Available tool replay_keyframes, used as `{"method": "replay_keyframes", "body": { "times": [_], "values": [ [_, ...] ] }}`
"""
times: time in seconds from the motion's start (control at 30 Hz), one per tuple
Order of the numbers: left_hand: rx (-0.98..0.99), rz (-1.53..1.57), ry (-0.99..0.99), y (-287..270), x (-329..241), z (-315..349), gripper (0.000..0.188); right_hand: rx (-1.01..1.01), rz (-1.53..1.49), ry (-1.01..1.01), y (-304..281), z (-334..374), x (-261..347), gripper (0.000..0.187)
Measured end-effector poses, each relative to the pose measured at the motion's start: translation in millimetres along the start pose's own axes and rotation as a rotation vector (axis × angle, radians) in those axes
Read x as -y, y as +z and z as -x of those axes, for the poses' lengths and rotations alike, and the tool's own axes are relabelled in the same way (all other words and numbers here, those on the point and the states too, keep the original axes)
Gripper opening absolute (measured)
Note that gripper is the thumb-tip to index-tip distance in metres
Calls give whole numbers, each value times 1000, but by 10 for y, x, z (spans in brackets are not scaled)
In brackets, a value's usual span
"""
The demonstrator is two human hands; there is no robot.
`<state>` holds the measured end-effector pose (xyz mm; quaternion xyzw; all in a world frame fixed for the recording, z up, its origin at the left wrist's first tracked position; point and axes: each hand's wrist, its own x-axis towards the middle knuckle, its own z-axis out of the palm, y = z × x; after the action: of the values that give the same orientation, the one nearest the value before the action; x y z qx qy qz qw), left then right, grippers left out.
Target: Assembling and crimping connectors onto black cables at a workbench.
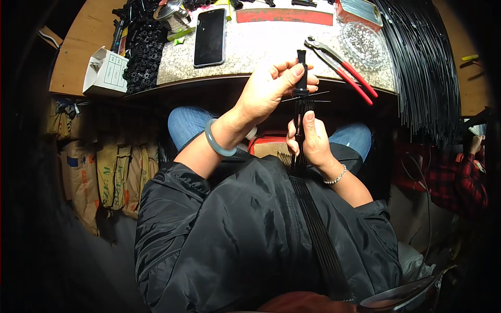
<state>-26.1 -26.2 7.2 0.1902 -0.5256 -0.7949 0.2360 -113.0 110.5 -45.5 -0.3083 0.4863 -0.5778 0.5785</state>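
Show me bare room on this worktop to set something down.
The worktop is bare between the phone and pliers, nearer you than the red strip. It's crowded left with black parts and right with black rods.

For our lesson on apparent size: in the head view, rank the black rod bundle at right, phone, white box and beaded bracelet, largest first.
1. Black rod bundle
2. Phone and white box: too alike to rank
3. Beaded bracelet

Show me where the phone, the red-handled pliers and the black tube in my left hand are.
Phone (210, 39): head view, middle of its dark screen.
Pliers (358, 77): head view, on one red handle.
Black tube (302, 83): head view, on its side, just above the collar.
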Motion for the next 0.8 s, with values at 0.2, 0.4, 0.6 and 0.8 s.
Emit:
{"method": "replay_keyframes", "body": {
  "times": [0.2,0.4,0.6,0.8],
  "values": [
    [89,-67,-87,-47,-35,40,39,-8,6,-7,1,1,7,63],
    [206,-65,-117,-144,-11,62,32,5,18,-20,21,26,48,64],
    [216,18,-39,-132,77,100,30,29,15,-14,6,45,53,66],
    [125,-67,-88,-35,16,156,21,21,25,-32,21,57,79,66]
  ]
}}
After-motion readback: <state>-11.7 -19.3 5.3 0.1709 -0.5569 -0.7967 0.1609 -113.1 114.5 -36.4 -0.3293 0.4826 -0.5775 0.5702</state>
